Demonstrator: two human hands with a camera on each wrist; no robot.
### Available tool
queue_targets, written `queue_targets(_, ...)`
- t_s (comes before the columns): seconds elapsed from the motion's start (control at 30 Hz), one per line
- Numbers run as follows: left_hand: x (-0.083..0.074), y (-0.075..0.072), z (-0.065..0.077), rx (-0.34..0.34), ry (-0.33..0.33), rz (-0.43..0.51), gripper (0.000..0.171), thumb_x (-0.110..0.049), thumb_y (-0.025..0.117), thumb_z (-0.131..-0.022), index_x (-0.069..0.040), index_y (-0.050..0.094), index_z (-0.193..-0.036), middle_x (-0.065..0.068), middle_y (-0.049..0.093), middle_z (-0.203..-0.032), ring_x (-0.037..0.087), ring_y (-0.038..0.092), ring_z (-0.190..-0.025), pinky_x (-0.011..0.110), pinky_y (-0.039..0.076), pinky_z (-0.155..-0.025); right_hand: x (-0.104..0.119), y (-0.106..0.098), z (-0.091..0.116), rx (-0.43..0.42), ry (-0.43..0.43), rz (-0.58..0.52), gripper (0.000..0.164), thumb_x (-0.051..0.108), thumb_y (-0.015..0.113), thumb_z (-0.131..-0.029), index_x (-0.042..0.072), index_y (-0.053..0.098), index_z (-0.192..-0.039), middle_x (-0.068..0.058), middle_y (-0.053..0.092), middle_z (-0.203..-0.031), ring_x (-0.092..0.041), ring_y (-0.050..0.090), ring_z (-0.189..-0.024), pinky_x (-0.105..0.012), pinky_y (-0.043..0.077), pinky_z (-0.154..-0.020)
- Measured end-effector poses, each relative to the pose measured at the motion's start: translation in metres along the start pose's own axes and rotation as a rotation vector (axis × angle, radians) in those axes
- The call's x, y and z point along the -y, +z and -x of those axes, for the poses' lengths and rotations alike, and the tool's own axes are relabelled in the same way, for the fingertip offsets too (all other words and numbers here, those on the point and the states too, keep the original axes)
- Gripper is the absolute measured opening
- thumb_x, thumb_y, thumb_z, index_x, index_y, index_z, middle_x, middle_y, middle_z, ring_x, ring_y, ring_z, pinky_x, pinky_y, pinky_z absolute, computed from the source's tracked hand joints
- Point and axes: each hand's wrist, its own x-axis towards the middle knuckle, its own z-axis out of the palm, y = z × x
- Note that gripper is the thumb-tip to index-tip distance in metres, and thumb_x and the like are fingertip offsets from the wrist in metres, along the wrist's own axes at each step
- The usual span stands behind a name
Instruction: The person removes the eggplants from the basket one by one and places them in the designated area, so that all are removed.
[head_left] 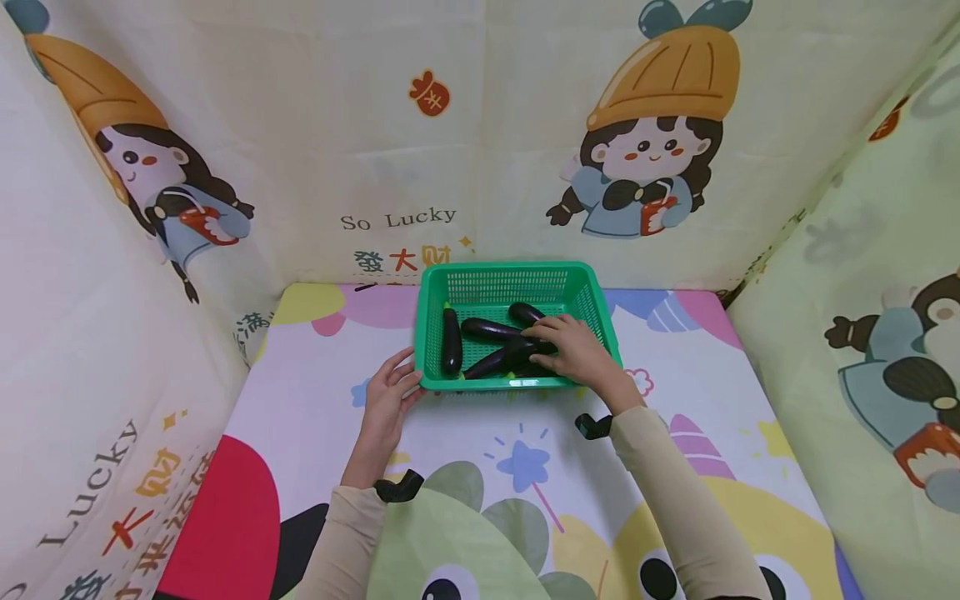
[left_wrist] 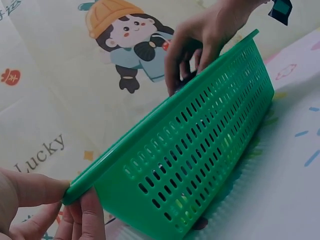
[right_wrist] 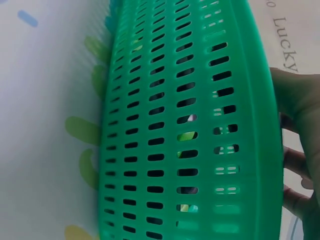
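Note:
A green plastic basket with slotted sides stands at the back of the table and holds several dark purple eggplants. My left hand pinches its near left corner; the left wrist view shows the thumb and fingers about the rim. Over the right part of the basket, my right hand reaches down inside, fingers bent around an eggplant. Another eggplant lies along the left wall, and one lies in the middle. In the right wrist view the basket wall hides the fingertips.
The table carries a colourful cartoon-print cloth. Behind it hangs a cream printed curtain, close to the basket's far side, with more printed fabric on the left and right. Black wrist straps sit on both wrists.

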Motion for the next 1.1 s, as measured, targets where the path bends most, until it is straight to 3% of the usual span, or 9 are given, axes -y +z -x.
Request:
queue_targets(0.2, 0.001, -0.002, -0.001, 0.01, 0.004, -0.009, 0.053, -0.005, 0.065, -0.102, -0.015, 0.052, -0.153, 0.007, 0.064, -0.132, 0.01, 0.071, -0.104, 0.024, 0.06, -0.084, 0.003, -0.006, 0.004, -0.129, 0.0, 0.027, 0.047, 0.035, 0.081, -0.092, 0.02, 0.069, -0.135, -0.007, 0.069, -0.133, -0.032, 0.058, -0.121, -0.055, 0.049, -0.101)
queue_targets(0.33, 0.001, -0.002, -0.001, 0.013, 0.009, -0.013, 0.053, -0.004, 0.064, -0.102, -0.015, 0.053, -0.152, 0.008, 0.063, -0.132, 0.01, 0.07, -0.104, 0.025, 0.06, -0.084, 0.004, -0.012, 0.007, -0.197, 0.012, -0.027, 0.047, 0.033, 0.081, -0.093, 0.016, 0.068, -0.135, -0.009, 0.068, -0.131, -0.033, 0.058, -0.117, -0.055, 0.05, -0.098)
queue_targets(0.53, 0.001, -0.002, -0.001, 0.02, 0.009, -0.017, 0.052, -0.003, 0.064, -0.102, -0.015, 0.053, -0.151, 0.005, 0.064, -0.128, 0.011, 0.07, -0.102, 0.025, 0.06, -0.084, 0.001, -0.026, 0.021, -0.316, 0.176, -0.269, 0.045, 0.031, 0.079, -0.095, 0.018, 0.067, -0.136, -0.008, 0.067, -0.128, -0.029, 0.061, -0.11, -0.051, 0.055, -0.092)
queue_targets(0.67, -0.001, -0.003, -0.002, 0.02, 0.012, -0.022, 0.052, -0.004, 0.063, -0.103, -0.014, 0.052, -0.152, 0.005, 0.063, -0.128, 0.011, 0.07, -0.102, 0.024, 0.06, -0.083, -0.001, -0.04, 0.031, -0.405, 0.279, -0.442, 0.046, 0.034, 0.077, -0.096, 0.02, 0.065, -0.139, -0.009, 0.067, -0.127, -0.023, 0.06, -0.103, -0.036, 0.053, -0.085)
queue_targets(0.87, -0.003, -0.005, -0.006, 0.016, 0.014, -0.024, 0.051, -0.004, 0.062, -0.103, -0.014, 0.052, -0.152, 0.005, 0.063, -0.127, 0.011, 0.069, -0.103, 0.024, 0.06, -0.083, -0.014, -0.057, 0.047, -0.523, 0.447, -0.714, 0.048, 0.038, 0.07, -0.101, 0.017, 0.062, -0.144, -0.003, 0.065, -0.131, -0.011, 0.06, -0.11, -0.014, 0.051, -0.087)
queue_targets(1.1, -0.002, -0.005, -0.007, 0.023, 0.016, -0.034, 0.05, -0.005, 0.062, -0.104, -0.014, 0.052, -0.152, 0.007, 0.062, -0.13, 0.011, 0.069, -0.106, 0.024, 0.06, -0.086, -0.046, -0.057, 0.072, -0.616, 0.64, -0.964, 0.043, 0.038, 0.07, -0.1, 0.013, 0.067, -0.135, 0.016, 0.067, -0.109, -0.004, 0.063, -0.097, -0.016, 0.056, -0.075)
